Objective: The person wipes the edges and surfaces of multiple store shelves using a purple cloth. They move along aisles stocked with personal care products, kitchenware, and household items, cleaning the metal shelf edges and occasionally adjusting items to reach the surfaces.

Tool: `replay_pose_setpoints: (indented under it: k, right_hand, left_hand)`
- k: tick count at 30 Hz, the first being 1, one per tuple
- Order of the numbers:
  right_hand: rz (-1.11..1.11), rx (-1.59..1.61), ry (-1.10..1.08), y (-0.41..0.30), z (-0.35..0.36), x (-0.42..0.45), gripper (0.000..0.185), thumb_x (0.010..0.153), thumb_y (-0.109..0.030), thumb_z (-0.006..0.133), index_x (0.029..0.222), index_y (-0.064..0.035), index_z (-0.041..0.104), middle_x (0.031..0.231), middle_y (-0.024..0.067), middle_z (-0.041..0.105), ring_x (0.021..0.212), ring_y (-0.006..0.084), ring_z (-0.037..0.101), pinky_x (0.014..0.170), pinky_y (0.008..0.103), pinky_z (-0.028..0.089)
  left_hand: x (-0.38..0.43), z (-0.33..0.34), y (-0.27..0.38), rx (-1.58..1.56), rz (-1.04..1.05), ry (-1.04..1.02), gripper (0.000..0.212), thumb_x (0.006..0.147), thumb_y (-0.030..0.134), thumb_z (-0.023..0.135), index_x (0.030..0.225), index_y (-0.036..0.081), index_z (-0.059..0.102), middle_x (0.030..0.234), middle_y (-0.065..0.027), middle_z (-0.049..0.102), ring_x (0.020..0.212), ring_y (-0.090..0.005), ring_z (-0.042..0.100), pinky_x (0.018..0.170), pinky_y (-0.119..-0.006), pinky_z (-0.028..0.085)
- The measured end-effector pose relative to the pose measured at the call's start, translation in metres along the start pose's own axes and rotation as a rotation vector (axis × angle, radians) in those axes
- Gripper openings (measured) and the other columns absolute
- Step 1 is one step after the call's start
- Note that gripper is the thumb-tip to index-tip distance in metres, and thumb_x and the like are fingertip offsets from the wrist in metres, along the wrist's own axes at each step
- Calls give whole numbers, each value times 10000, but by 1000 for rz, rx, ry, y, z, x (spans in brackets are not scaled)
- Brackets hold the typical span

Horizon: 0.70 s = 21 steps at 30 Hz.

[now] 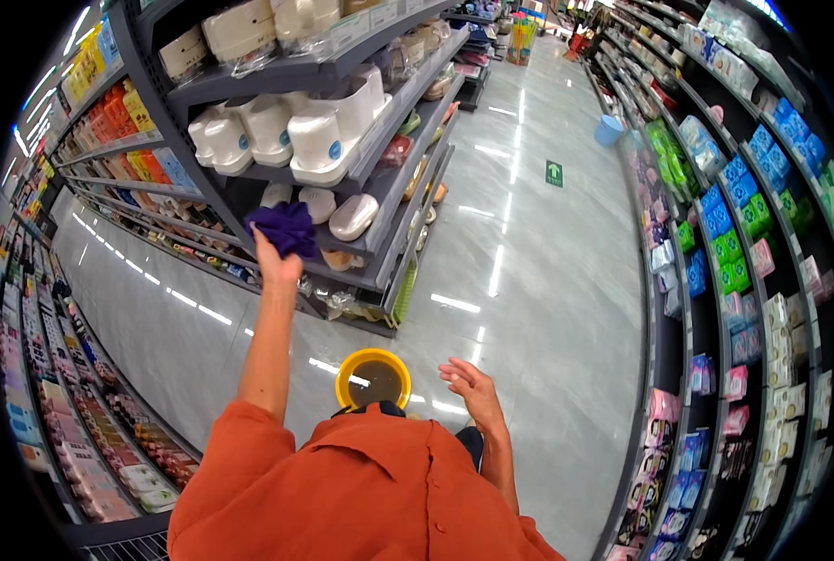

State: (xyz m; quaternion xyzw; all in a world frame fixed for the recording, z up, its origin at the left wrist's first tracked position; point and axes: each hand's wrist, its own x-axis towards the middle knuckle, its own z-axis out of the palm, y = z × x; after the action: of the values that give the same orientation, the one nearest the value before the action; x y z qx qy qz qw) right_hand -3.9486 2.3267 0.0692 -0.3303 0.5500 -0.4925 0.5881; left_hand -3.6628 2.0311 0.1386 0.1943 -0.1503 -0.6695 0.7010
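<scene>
My left hand (276, 263) grips a bunched purple cloth (287, 228) at the near corner of a dark metal shelving unit (339, 270). The cloth covers part of a lower shelf; whether it touches the shelf I cannot tell. White lidded plastic soap dishes (353, 216) sit just right of the cloth. On the shelf above stand white plastic cup-and-tray sets (318, 144) with blue stickers. My right hand (476, 393) is held over the floor with nothing in it, its fingers slightly apart. Between my arms stands a yellow bucket (406, 379) of murky dark water (375, 381), partly hidden by my clothes.
Grey tiled floor (564, 280) runs along the aisle, bearing a green arrow sign (554, 173). A light blue bucket (607, 130) stands farther off by the right-hand shelves (715, 315), full of packaged goods. More stocked shelves (73, 393) curve along the left.
</scene>
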Motion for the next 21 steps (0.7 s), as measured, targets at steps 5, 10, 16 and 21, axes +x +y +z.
replay_pose_setpoints:
  k: [5, 10, 16, 21]
  right_hand:
    - [-72, -92, -150, -36, -43, 29, 418, 933, -156, 511, 1307, 21, 453, 1198, 141, 597, 1091, 223, 578, 907, 322, 454]
    - [-69, -163, -126, -61, -109, 35, 434, 925, -162, 515, 1311, 27, 451, 1194, 148, 598, 1094, 229, 579, 904, 328, 458]
    - [41, -64, -51, -45, -193, 39, 419, 929, -146, 509, 1303, 35, 453, 1192, 144, 601, 1095, 224, 581, 910, 324, 455]
    - [55, -42, -111, -46, -235, 48, 410, 937, -153, 502, 1305, 22, 454, 1194, 126, 603, 1079, 200, 581, 918, 318, 445]
  left_hand:
    - [40, 37, -19, -73, 126, 281, 555, 971, 507, 292, 1284, 95, 495, 1292, -83, 530, 1186, -282, 489, 1054, -475, 332]
    - [84, 51, -73, -246, 276, 324, 544, 971, 517, 264, 1228, 136, 554, 1263, -34, 570, 1165, -243, 517, 1050, -420, 333]
    - [52, 84, -109, -264, 259, 231, 363, 901, 370, 463, 1126, 126, 611, 1161, -67, 625, 1089, -285, 569, 964, -473, 407]
    - [80, 22, -111, -281, 240, 32, 277, 876, 341, 520, 1018, 124, 616, 1009, -68, 637, 886, -260, 598, 814, -411, 476]
